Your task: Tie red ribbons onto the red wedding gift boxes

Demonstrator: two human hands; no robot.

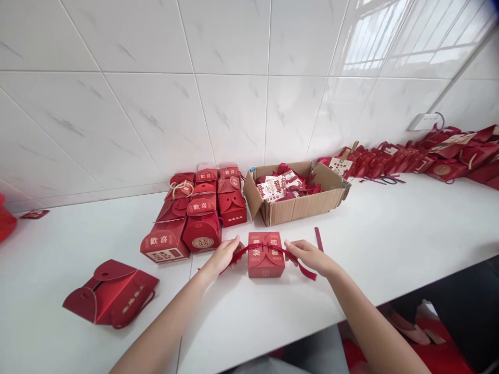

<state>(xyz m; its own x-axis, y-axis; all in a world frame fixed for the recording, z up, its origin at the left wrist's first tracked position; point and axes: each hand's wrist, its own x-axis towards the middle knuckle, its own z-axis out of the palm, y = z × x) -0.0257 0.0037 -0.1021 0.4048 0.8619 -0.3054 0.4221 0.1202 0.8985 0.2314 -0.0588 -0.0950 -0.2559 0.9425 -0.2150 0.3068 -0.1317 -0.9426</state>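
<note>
A red gift box [266, 266] with pale printed characters stands closed on the white table in front of me. Across its top runs a dark red ribbon [307, 273], crossed or knotted at the middle of the lid. My left hand [226, 254] pinches one end of this ribbon to the left of the box. To the right, my right hand [309, 254] grips the other end, whose tail hangs toward the table. Between my hands the ribbon looks stretched. Neither hand touches the box itself.
An open cardboard carton [298, 209] holds ribbons and printed tags. Left of it stand several closed red boxes [202, 228]. A partly open red box [113, 296] lies at the left. A ribbon strip [318, 239] rests beyond my right hand. Many red boxes [405, 158] line the wall at right.
</note>
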